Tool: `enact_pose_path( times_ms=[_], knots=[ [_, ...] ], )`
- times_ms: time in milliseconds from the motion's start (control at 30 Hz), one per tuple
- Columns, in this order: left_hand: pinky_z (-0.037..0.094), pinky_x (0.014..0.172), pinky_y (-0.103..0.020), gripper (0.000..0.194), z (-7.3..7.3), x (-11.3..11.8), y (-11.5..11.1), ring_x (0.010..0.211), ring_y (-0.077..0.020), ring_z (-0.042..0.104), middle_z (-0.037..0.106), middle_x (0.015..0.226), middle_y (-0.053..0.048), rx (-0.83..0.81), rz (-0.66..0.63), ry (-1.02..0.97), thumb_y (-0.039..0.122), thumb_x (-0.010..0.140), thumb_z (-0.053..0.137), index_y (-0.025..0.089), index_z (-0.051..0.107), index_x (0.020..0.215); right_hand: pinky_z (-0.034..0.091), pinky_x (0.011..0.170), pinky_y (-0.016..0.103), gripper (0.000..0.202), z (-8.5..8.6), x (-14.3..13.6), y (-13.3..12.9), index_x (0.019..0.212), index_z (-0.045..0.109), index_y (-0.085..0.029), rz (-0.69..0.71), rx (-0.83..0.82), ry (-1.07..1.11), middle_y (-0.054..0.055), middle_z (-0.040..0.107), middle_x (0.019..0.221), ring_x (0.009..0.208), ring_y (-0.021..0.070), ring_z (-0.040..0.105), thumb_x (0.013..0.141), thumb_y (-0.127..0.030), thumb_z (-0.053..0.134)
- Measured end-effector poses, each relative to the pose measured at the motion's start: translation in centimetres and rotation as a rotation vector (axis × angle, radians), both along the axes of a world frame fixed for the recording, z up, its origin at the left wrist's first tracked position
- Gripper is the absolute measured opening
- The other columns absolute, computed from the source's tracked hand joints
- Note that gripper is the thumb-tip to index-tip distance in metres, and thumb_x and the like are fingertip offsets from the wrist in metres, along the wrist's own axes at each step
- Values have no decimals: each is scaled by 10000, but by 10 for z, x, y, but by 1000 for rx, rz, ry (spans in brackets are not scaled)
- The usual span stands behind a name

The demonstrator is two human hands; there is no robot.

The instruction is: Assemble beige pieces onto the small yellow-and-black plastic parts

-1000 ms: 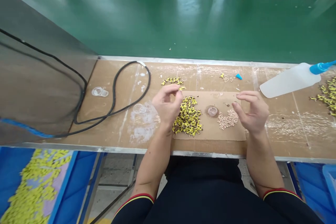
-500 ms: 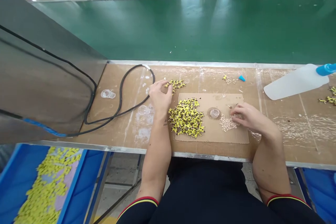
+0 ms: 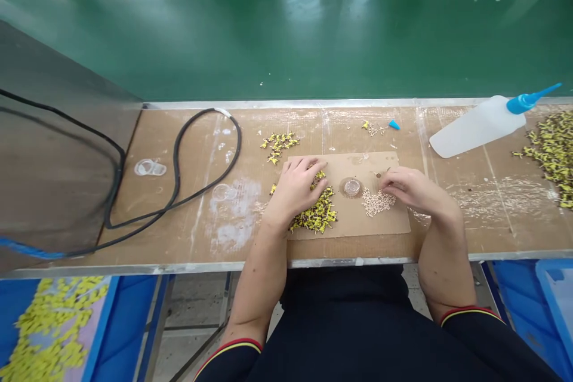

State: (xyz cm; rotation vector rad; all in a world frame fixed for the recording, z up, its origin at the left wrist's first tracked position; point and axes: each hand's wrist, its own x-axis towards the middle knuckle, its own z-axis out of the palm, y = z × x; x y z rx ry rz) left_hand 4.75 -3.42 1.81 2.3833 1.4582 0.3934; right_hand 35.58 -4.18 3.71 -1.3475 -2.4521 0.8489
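Observation:
My left hand (image 3: 301,186) rests over the large pile of small yellow and dark pieces (image 3: 317,215), fingers spread, at the left part of a cardboard sheet (image 3: 349,227). Right of the pile stands a small round clear dish (image 3: 351,187). My right hand (image 3: 403,186) is at the sheet's right side, its fingers pinched together by a scatter of tiny pale pieces (image 3: 376,202); what they hold is too small to make out. A smaller group of yellow pieces (image 3: 280,144) lies behind my left hand.
A white bottle with a blue nozzle (image 3: 478,126) lies at the right, beside another yellow pile (image 3: 553,149). A black cable (image 3: 176,167) loops across the left. A blue cap (image 3: 394,125) lies behind the sheet. Beyond the table runs a green belt (image 3: 290,42).
My left hand has moved from the small yellow group onto the large pile. My right hand stays beside the pale pieces. The view has shifted to the right.

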Motion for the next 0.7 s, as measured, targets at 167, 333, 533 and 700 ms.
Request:
enact_pose_path(
  times_ms=[167,333,533,700],
  knots=[
    [425,1005,-470,294,-4,5,1,1213,-298,628,715,1276,-87,-47,57,34,210,995,472,205,708,1170,533,693,331,159,4,-2,-1,882,701,-210,-53,80,72,46,772,861,783,216,721,923,-133,568],
    [434,989,-451,275,-5,8,3,1131,-276,675,778,1116,-61,-75,90,-60,136,943,511,214,731,1087,567,704,336,137,4,-4,-1,900,711,-216,-87,184,146,49,779,866,780,208,728,953,-187,587],
    [494,992,-449,175,-1,7,4,1039,-255,729,805,1024,-48,-72,121,-259,150,902,609,214,746,988,590,710,333,82,2,-8,-3,907,734,-223,-131,262,276,39,799,877,794,204,748,942,-214,661],
    [562,970,-435,146,4,1,3,945,-239,756,811,958,-48,-17,145,-455,190,872,654,207,767,963,590,734,361,105,7,-11,-4,860,721,-233,-137,206,311,40,787,857,808,213,740,943,-278,675]
  ],
)
